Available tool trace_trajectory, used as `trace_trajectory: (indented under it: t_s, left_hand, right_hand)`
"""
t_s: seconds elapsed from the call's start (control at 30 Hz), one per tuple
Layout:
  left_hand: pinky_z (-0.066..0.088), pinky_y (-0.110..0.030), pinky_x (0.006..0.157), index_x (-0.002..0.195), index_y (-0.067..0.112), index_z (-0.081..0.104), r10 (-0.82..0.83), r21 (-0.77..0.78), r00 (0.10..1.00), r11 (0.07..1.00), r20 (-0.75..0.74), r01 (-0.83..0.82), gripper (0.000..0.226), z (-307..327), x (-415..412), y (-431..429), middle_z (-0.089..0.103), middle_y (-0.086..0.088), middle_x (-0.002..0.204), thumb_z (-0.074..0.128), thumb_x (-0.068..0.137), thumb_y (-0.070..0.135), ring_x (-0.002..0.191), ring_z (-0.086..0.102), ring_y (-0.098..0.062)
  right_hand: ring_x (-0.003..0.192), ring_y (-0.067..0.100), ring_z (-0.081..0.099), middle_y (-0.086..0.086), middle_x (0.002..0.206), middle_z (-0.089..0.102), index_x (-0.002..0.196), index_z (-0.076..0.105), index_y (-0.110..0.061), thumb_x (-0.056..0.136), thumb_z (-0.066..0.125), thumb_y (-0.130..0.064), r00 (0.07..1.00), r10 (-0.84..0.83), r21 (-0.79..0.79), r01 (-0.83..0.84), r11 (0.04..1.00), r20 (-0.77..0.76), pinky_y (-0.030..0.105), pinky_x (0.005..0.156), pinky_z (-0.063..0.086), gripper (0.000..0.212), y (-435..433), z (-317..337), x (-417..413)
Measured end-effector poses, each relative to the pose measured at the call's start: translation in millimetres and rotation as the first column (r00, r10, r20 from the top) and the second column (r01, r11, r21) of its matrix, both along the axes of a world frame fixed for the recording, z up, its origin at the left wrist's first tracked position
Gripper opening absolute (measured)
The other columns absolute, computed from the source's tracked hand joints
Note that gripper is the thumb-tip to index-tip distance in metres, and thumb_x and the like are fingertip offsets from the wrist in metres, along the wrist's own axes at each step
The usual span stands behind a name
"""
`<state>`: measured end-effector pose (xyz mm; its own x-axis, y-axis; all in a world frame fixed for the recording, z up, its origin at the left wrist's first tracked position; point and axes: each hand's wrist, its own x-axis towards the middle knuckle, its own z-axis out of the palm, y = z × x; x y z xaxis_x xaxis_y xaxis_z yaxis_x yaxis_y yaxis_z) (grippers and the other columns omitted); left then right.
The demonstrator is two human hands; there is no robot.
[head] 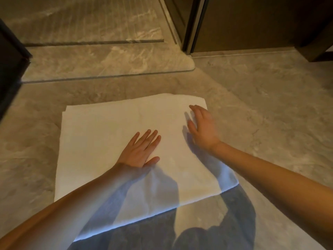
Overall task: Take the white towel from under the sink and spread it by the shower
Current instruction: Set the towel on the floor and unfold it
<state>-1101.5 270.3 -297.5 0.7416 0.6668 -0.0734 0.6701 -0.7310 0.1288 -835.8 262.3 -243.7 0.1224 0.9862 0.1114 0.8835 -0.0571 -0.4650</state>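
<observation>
The white towel (pixel 100 141) lies flat on the marble floor, spread out as a large rectangle in front of the shower's raised threshold (pixel 108 67). My left hand (pixel 140 150) presses flat on the towel's middle, fingers straight and together. My right hand (pixel 201 127) is over the towel's far right part with fingers extended; whether it touches the cloth is unclear. The towel's near edge is covered by my arms' shadows.
Beyond the threshold the shower floor (pixel 86 20) runs to the back. A dark wooden door frame and panel (pixel 243 24) stand at the upper right. A dark edge (pixel 10 65) rises at the far left. Bare marble floor (pixel 270 105) lies to the towel's right.
</observation>
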Motion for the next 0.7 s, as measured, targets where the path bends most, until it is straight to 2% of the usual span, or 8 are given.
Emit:
trace_trajectory:
  t_s: [0.2, 0.27, 0.33, 0.4, 0.47, 0.57, 0.63, 0.7]
  left_hand:
    - [0.009, -0.044, 0.120, 0.155, 0.020, 0.015, -0.008, -0.012, 0.997, 1.000, 0.080, 0.009, 0.065, -2.3, -3.0, -1.2, 0.006, 0.001, 0.163, 0.024, 0.098, 0.052, 0.150, 0.001, -0.018]
    - [0.011, -0.044, 0.120, 0.155, 0.021, 0.016, -0.005, -0.021, 0.995, 1.000, 0.104, 0.008, 0.065, -2.9, -3.4, -1.3, 0.008, 0.001, 0.163, 0.026, 0.099, 0.052, 0.150, 0.002, -0.017]
    - [0.013, -0.044, 0.119, 0.154, 0.021, 0.019, -0.003, -0.020, 0.992, 1.000, 0.127, 0.006, 0.064, -3.1, -3.4, -1.8, 0.011, 0.001, 0.163, 0.028, 0.099, 0.052, 0.150, 0.005, -0.017]
    - [0.014, -0.045, 0.119, 0.154, 0.020, 0.020, -0.001, -0.019, 0.988, 1.000, 0.155, 0.004, 0.063, -3.3, -3.8, -2.9, 0.013, 0.001, 0.163, 0.030, 0.099, 0.051, 0.150, 0.007, -0.017]
    - [0.014, -0.045, 0.119, 0.154, 0.020, 0.020, 0.000, -0.016, 0.987, 1.000, 0.160, 0.003, 0.063, -3.6, -4.3, -3.4, 0.012, 0.001, 0.163, 0.029, 0.100, 0.051, 0.150, 0.006, -0.016]
    - [0.014, -0.045, 0.119, 0.154, 0.020, 0.020, 0.002, -0.014, 0.986, 1.000, 0.165, 0.000, 0.063, -3.7, -4.3, -3.3, 0.013, 0.001, 0.163, 0.030, 0.100, 0.051, 0.150, 0.006, -0.016]
    - [0.015, -0.045, 0.119, 0.154, 0.019, 0.022, 0.002, -0.012, 0.985, 1.000, 0.175, 0.000, 0.063, -3.5, -4.0, -3.6, 0.014, 0.000, 0.163, 0.031, 0.100, 0.051, 0.150, 0.007, -0.017]
    - [0.015, -0.045, 0.119, 0.153, 0.019, 0.024, 0.003, -0.008, 0.982, 1.000, 0.189, -0.001, 0.062, -3.6, -4.0, -3.9, 0.016, -0.001, 0.162, 0.031, 0.100, 0.050, 0.150, 0.009, -0.018]
  right_hand:
    - [0.109, 0.037, 0.058, 0.023, 0.123, 0.059, 0.146, 0.036, -0.011, 0.100, 0.048, -0.033, 0.927, -0.303, -0.225, 0.254, 0.940, -0.219, 0.037, 0.083, 0.045, 0.052, 61.9, 5.3, 50.9]
    - [0.115, 0.036, 0.057, 0.020, 0.131, 0.057, 0.142, 0.041, -0.008, 0.100, 0.047, -0.035, 0.865, -0.373, -0.320, 0.268, 0.909, -0.336, 0.033, 0.082, 0.042, 0.050, 72.5, 4.7, 54.2]
    - [0.118, 0.041, 0.054, 0.024, 0.133, 0.056, 0.131, 0.052, 0.004, 0.100, 0.049, -0.033, 0.813, -0.415, -0.347, 0.282, 0.894, -0.407, 0.041, 0.088, 0.046, 0.048, 81.8, 4.7, 53.7]
    - [0.108, 0.042, 0.058, 0.029, 0.119, 0.062, 0.117, 0.060, 0.011, 0.099, 0.053, -0.030, 0.755, -0.449, -0.345, 0.309, 0.886, -0.478, 0.047, 0.088, 0.048, 0.045, 88.6, 4.4, 52.9]
    - [0.093, 0.029, 0.060, 0.019, 0.100, 0.066, 0.102, 0.069, 0.003, 0.096, 0.059, -0.026, 0.701, -0.467, -0.356, 0.313, 0.880, -0.539, 0.040, 0.081, 0.047, 0.031, 93.7, 6.6, 50.5]
    - [0.101, 0.020, 0.059, 0.011, 0.108, 0.064, 0.108, 0.070, -0.003, 0.090, 0.065, -0.008, 0.675, -0.450, -0.329, 0.309, 0.892, -0.585, 0.026, 0.080, 0.044, 0.019, 99.1, 9.1, 47.0]
    - [0.111, 0.018, 0.059, 0.009, 0.114, 0.066, 0.108, 0.071, -0.002, 0.087, 0.063, 0.002, 0.733, -0.349, -0.201, 0.286, 0.937, -0.584, 0.018, 0.084, 0.044, 0.023, 97.4, 13.3, 41.9]
    - [0.108, 0.016, 0.061, 0.007, 0.106, 0.069, 0.100, 0.073, 0.000, 0.084, 0.058, 0.010, 0.771, -0.212, -0.035, 0.239, 0.970, -0.600, 0.008, 0.084, 0.044, 0.024, 91.0, 18.1, 35.7]
